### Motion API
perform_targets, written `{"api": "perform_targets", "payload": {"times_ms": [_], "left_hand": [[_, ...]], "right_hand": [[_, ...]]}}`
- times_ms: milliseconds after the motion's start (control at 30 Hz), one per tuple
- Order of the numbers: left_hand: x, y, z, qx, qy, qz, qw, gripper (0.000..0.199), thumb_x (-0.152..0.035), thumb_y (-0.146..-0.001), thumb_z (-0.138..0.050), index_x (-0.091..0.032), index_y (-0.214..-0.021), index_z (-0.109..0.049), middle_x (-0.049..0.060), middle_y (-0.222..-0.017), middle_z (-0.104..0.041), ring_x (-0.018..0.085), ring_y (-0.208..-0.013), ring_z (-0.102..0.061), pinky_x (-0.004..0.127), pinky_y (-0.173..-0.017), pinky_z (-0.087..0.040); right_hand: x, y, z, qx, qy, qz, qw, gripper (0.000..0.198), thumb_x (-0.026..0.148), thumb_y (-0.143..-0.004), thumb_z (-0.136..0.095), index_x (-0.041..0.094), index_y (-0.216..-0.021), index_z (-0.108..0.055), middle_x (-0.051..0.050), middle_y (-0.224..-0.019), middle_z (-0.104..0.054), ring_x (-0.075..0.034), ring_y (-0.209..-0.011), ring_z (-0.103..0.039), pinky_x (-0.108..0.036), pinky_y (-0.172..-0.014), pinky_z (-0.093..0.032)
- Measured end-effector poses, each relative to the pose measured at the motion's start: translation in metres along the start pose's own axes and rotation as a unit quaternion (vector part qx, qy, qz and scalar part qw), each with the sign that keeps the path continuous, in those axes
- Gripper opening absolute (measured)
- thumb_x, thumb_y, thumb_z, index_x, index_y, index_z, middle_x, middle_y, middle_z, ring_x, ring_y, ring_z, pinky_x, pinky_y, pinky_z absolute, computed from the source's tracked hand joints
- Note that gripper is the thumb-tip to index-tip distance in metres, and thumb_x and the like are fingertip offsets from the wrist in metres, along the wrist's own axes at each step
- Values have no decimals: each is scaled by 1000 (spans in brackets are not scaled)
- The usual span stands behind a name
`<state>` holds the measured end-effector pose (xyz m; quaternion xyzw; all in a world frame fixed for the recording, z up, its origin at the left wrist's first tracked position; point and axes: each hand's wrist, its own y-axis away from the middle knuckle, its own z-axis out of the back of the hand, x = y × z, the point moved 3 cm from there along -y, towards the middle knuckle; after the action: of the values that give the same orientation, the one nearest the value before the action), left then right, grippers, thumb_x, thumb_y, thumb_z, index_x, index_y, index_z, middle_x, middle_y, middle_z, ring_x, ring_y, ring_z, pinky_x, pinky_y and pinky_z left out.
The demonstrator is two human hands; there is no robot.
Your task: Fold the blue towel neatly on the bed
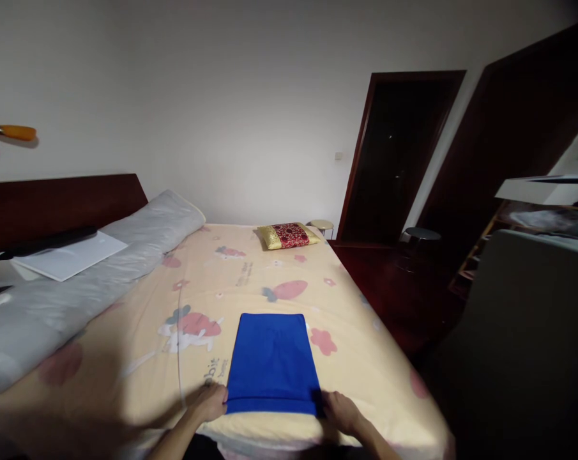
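A flat blue cloth lies in a neat rectangle on the bed, with a band or seam line along its near edge. Its kind I cannot make out. My left hand is closed at the near left corner, the fingers pinching the edge. At the near right corner my right hand grips the cloth the same way, its fingertips partly in shadow. The cloth rests on a pale yellow bedsheet printed with carrots, rabbits and flowers.
A gold and red cushion lies at the bed's far end. Along the left side runs a grey rolled quilt with a white board on it. Stools stand near the dark door. A dark grey panel rises at right.
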<state>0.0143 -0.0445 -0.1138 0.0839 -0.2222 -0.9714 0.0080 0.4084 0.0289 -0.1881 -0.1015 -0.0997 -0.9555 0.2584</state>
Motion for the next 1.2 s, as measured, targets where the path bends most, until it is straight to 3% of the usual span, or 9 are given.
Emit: {"api": "perform_targets", "payload": {"times_ms": [267,367,467,533,600,667,900,1067,1200], "left_hand": [[-7,7,15,8,-7,-26,1000,24,-22,-70,-55,-23,-91,-65,6,-101,-71,23,-96,-64,34,-85,-48],[-19,9,19,-7,-5,-69,998,51,-20,-57,-65,-22,-108,-63,8,-120,-65,27,-116,-57,37,-99,-44],[-41,8,9,2,-18,-128,992,110,-14,-47,-69,-25,-148,-26,10,-160,-28,30,-145,-26,44,-118,-27],[-58,6,-6,32,-44,-172,984,123,-9,-47,-65,-26,-152,-3,7,-166,-5,28,-151,-9,48,-121,-20],[-72,5,-23,55,-67,-211,974,120,-5,-49,-59,-27,-152,-1,5,-165,0,25,-151,-5,49,-121,-20],[-80,5,-35,62,-75,-236,967,113,-4,-52,-56,-27,-152,-9,5,-165,-5,24,-151,-7,51,-121,-20],[-83,14,-40,3,-41,-224,974,72,-11,-73,-46,-27,-143,-36,10,-156,-38,28,-145,-29,55,-117,-27],[-83,10,-46,5,-45,-204,978,65,-9,-77,-41,-23,-141,-38,14,-155,-36,29,-146,-27,52,-118,-28],[-79,5,-49,-3,-48,-196,980,62,-6,-79,-35,-22,-139,-41,14,-153,-39,29,-145,-30,49,-117,-30]], "right_hand": [[2,1,7,45,15,3,999,52,17,-73,-45,13,-122,-60,-18,-115,-70,-33,-108,-64,-46,-93,-49],[17,-1,19,47,12,44,998,75,21,-62,-55,12,-136,-49,-22,-143,-50,-38,-131,-46,-54,-108,-37],[50,1,30,60,-18,104,993,101,24,-56,-57,16,-150,-23,-19,-159,-21,-39,-142,-29,-59,-114,-27],[75,5,35,100,-34,122,987,108,23,-55,-57,18,-153,-11,-16,-161,-9,-36,-146,-21,-58,-115,-24],[94,10,35,150,-41,123,980,109,22,-54,-56,19,-153,-9,-14,-161,-7,-35,-147,-17,-58,-117,-20],[105,15,34,173,-50,130,975,103,22,-56,-57,19,-152,-18,-15,-160,-13,-35,-147,-18,-58,-116,-20],[101,13,13,89,-47,175,979,69,31,-69,-58,28,-137,-47,-9,-147,-50,-36,-134,-42,-57,-113,-29],[93,6,1,67,-13,147,987,55,34,-73,-58,24,-127,-56,-13,-134,-57,-34,-126,-49,-53,-110,-35],[89,3,3,55,-5,122,991,47,25,-79,-51,22,-126,-57,-14,-132,-59,-31,-124,-51,-49,-109,-36]]}}
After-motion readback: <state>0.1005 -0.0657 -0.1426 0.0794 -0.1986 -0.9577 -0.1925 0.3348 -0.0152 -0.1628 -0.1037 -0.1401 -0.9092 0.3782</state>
